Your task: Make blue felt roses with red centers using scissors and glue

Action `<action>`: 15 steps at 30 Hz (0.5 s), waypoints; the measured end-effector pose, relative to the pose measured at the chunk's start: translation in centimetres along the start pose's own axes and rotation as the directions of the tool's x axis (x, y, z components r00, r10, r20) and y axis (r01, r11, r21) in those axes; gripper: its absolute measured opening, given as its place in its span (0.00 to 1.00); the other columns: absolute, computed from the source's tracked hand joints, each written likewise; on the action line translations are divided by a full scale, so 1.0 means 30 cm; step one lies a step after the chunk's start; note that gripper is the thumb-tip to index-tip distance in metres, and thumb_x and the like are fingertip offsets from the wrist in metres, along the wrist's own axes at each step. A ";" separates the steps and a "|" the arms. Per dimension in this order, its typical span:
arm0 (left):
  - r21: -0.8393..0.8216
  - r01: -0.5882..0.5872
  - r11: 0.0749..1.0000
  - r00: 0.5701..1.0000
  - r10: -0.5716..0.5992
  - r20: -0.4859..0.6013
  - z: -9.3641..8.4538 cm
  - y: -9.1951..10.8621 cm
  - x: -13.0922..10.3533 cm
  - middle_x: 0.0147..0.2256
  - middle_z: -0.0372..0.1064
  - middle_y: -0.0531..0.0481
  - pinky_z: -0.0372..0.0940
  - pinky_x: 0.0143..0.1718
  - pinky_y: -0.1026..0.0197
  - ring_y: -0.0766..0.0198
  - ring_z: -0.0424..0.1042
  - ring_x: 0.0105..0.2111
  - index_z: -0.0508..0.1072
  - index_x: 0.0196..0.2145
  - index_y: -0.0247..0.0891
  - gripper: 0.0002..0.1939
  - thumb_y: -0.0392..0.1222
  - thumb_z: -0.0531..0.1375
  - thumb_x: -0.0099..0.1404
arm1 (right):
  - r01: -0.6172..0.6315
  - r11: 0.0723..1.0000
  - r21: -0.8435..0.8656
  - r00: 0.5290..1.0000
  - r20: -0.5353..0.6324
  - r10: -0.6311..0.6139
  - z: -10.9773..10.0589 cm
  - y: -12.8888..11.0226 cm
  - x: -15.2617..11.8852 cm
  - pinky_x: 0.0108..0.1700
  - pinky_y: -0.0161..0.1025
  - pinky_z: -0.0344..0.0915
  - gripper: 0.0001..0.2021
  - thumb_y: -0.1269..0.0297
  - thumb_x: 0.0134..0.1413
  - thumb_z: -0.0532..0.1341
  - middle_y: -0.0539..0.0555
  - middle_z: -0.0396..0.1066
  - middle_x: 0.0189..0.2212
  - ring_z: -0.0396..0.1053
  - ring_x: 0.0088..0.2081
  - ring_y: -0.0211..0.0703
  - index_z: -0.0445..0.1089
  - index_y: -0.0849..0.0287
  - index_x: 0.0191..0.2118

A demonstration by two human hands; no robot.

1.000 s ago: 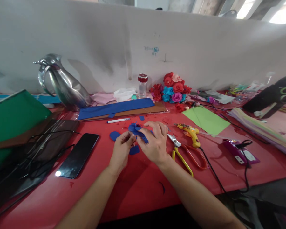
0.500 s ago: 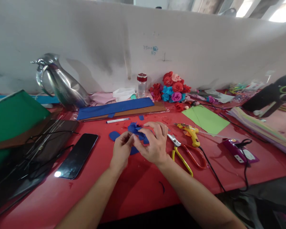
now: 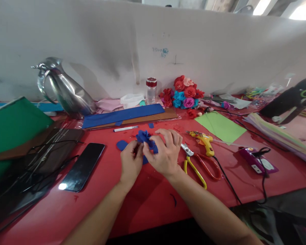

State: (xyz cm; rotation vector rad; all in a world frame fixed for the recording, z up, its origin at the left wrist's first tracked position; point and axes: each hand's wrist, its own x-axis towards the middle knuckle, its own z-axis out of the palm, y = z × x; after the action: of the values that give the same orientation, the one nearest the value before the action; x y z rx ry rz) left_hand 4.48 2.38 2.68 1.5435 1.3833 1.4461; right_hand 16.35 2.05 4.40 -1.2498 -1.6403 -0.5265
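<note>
A dark blue paper flower is held up just above the red table, at the middle of the view. My left hand pinches it from below, its fingertips closed at the base. My right hand reaches in from the right with fingers curved, thumb and fingertips at the flower's edge; its grip is partly hidden. A loose blue oval petal lies on the table left of the flower, and more blue pieces show beneath and behind my hands.
Right of my hands lie scissors with red and yellow handles, a yellow glue gun and a purple power strip. A phone is at left. Behind stand a steel jug, a jar and colourful paper flowers.
The blue flower has turned slightly, showing more of its ruffled top. My right hand has shifted a little to the right; my left hand stays pinched at the base.
</note>
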 end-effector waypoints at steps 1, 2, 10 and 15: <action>0.002 -0.004 1.000 1.000 0.004 -0.005 0.000 0.001 0.001 0.22 0.63 0.54 0.54 0.27 0.64 0.66 0.58 0.24 0.67 0.22 0.38 0.09 0.42 0.57 0.59 | 0.003 1.000 -0.001 1.000 0.003 -0.003 0.000 0.001 0.000 0.47 0.48 0.55 0.05 0.60 0.49 0.62 0.55 0.70 0.40 0.61 0.44 0.50 0.72 0.55 0.31; -0.005 -0.004 1.000 1.000 0.004 -0.009 0.000 0.003 0.002 0.22 0.63 0.54 0.54 0.27 0.64 0.66 0.58 0.24 0.67 0.22 0.38 0.09 0.42 0.58 0.59 | 0.007 1.000 -0.002 1.000 0.007 -0.007 0.000 0.002 -0.001 0.47 0.48 0.56 0.04 0.62 0.49 0.62 0.55 0.70 0.39 0.61 0.44 0.50 0.71 0.55 0.31; -0.092 0.041 0.995 0.999 -0.042 -0.008 0.000 -0.017 0.005 0.23 0.65 0.53 0.56 0.29 0.64 0.65 0.60 0.25 0.70 0.23 0.39 0.08 0.42 0.59 0.59 | 0.035 0.999 0.020 0.999 0.036 -0.035 -0.004 0.008 -0.005 0.47 0.48 0.55 0.04 0.68 0.47 0.61 0.54 0.70 0.38 0.61 0.44 0.50 0.72 0.55 0.31; -0.238 0.147 0.960 0.989 -0.141 0.045 -0.002 -0.009 0.006 0.22 0.61 0.55 0.57 0.29 0.65 0.66 0.59 0.25 0.67 0.22 0.38 0.09 0.43 0.61 0.57 | 0.032 0.990 0.139 0.998 0.056 -0.040 -0.018 0.003 0.002 0.47 0.48 0.57 0.08 0.67 0.46 0.60 0.55 0.69 0.40 0.62 0.44 0.50 0.72 0.57 0.35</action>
State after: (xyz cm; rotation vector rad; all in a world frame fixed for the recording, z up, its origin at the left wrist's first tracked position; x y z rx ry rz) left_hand 4.32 2.62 2.50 1.2781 1.2265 1.4385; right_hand 16.65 1.69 4.67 -1.1449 -1.7209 -0.3948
